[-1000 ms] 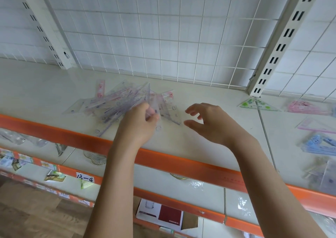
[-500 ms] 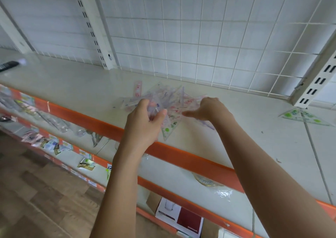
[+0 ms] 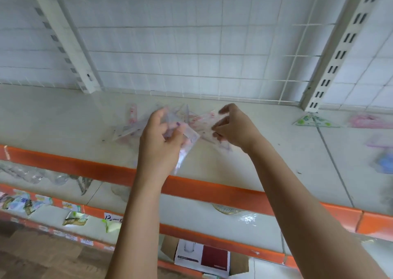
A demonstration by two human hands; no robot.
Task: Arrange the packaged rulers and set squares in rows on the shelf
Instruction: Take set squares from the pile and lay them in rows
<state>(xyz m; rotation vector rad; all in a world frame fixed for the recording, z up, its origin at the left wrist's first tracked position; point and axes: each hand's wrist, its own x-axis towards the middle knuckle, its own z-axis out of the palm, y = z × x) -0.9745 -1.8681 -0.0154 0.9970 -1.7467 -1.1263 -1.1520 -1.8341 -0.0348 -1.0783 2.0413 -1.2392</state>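
Observation:
A loose pile of clear packaged rulers and set squares [image 3: 133, 125] lies on the cream shelf [image 3: 63, 119] near its middle. My left hand [image 3: 159, 138] grips a bunch of these packs [image 3: 188, 142], one hanging down over the orange shelf edge. My right hand [image 3: 231, 127] pinches a pink-printed set square pack [image 3: 202, 122] at its right end, just right of the bunch. A green set square [image 3: 314, 121] lies flat further right, by the upright post.
Pink [image 3: 368, 121] and blue [image 3: 385, 163] packs lie blurred at the shelf's far right. A wire grid backs the shelf. The orange front rail [image 3: 212, 190] runs below my wrists. Lower shelves hold small packets, and a cardboard box [image 3: 202, 257] sits underneath.
My right hand came in from the right, reached the pile and now pinches a pack. My left hand keeps its grip on the bunch. The camera swung left, then back right.

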